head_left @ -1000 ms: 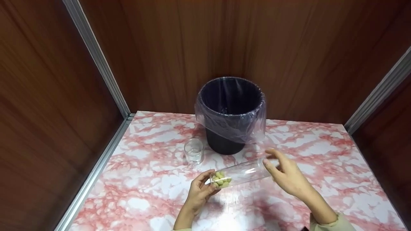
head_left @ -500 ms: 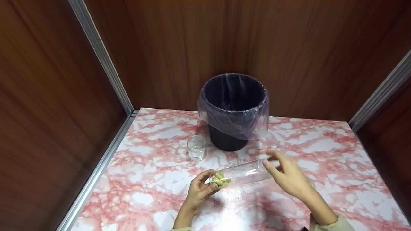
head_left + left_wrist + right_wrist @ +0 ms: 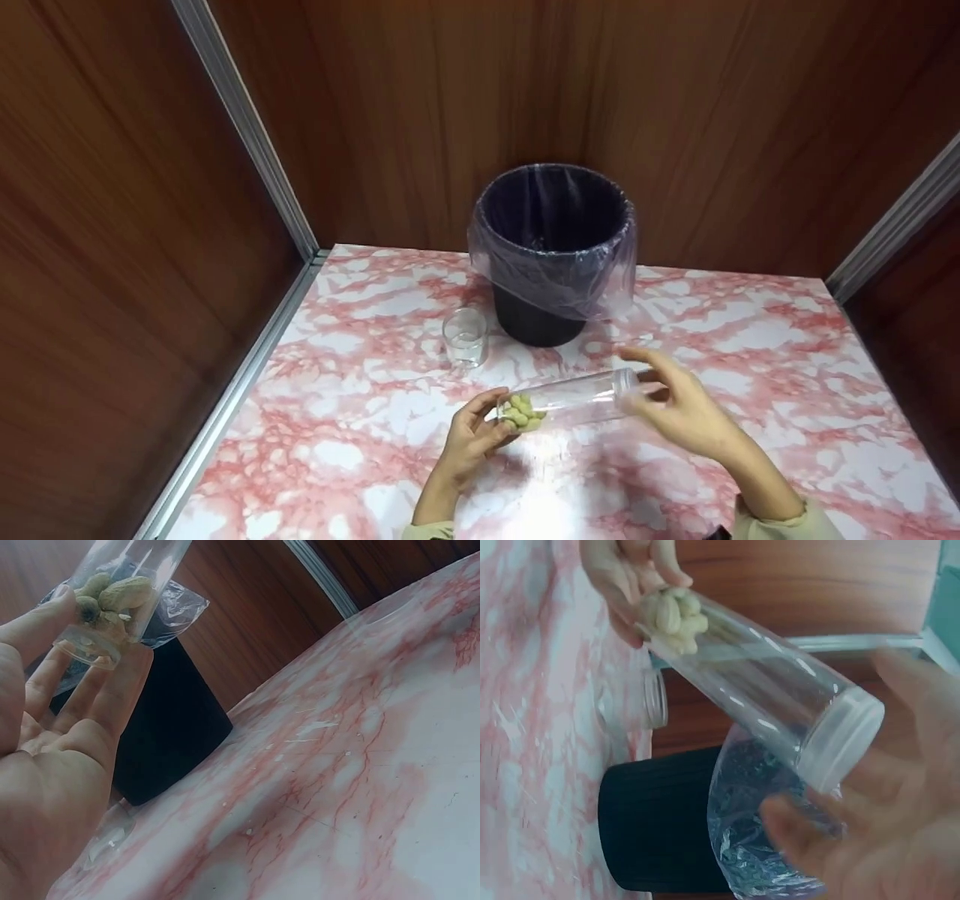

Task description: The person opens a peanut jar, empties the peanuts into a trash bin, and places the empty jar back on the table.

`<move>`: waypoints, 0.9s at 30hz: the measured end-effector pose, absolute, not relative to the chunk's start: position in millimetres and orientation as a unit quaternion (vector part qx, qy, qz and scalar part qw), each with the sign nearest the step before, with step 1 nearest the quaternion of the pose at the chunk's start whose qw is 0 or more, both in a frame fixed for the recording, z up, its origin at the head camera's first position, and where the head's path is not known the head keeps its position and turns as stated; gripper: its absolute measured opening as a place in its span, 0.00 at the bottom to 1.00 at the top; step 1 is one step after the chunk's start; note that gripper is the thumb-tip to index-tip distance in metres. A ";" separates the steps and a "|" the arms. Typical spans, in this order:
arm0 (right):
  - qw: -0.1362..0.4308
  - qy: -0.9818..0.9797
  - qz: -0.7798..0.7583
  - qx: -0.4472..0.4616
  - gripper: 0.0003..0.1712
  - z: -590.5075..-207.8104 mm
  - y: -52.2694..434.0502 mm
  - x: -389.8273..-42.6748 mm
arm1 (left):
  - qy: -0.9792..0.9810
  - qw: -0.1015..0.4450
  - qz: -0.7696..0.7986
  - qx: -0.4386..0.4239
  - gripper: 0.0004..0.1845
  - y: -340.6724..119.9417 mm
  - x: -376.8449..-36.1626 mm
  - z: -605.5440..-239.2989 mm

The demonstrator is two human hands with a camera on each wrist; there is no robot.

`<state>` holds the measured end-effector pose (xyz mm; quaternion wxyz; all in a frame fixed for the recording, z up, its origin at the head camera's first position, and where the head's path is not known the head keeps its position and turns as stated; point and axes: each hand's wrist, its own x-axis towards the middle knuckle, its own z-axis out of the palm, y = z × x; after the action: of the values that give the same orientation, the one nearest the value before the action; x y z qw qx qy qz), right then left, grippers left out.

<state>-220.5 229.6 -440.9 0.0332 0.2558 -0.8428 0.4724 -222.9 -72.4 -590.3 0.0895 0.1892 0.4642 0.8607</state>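
Observation:
A clear, tube-shaped jar (image 3: 577,397) is held tilted above the table, its bottom end to the left. Pale greenish nuts (image 3: 676,619), peanut-like in shape, lie bunched at that bottom. My left hand (image 3: 466,442) grips the bottom end between thumb and fingers. A translucent lid (image 3: 846,736) covers the other end of the jar. Around that lid my right hand (image 3: 686,412) is spread, blurred, with the thumb close to its edge and the index finger standing off it. Most of the lid's face shows between the fingers in the right wrist view.
Behind the jar stands a black bin (image 3: 536,315) lined with a thin purple bag (image 3: 555,281). Left of the bin is a small clear glass (image 3: 465,341). Dark wood panels (image 3: 420,120) enclose the red-and-white marbled table (image 3: 337,367) at the back and sides.
The bin and glass sit slightly higher and further right in the head view. My right thumb and fingers have shifted at the lid, while my left hand keeps its hold on the jar.

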 end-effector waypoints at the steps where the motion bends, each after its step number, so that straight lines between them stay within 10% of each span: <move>1: 0.022 -0.852 0.469 0.231 0.27 -440.6 230.0 -220.8 | 0.467 0.086 0.860 0.188 0.32 -71.9 -223.1 -590.3; 14: 0.010 -0.782 0.550 0.295 0.30 -457.1 249.1 -228.9 | 0.492 0.086 0.849 0.169 0.30 -75.6 -223.6 -591.4; 27: 0.157 -0.902 0.396 0.070 0.25 -527.3 333.5 -265.1 | 0.491 0.086 0.852 0.161 0.31 -72.0 -221.8 -593.5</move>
<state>-265.1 333.5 -527.3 0.1571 0.0699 -0.9020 0.3961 -221.8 -72.0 -593.5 0.0857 0.1607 0.4913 0.8517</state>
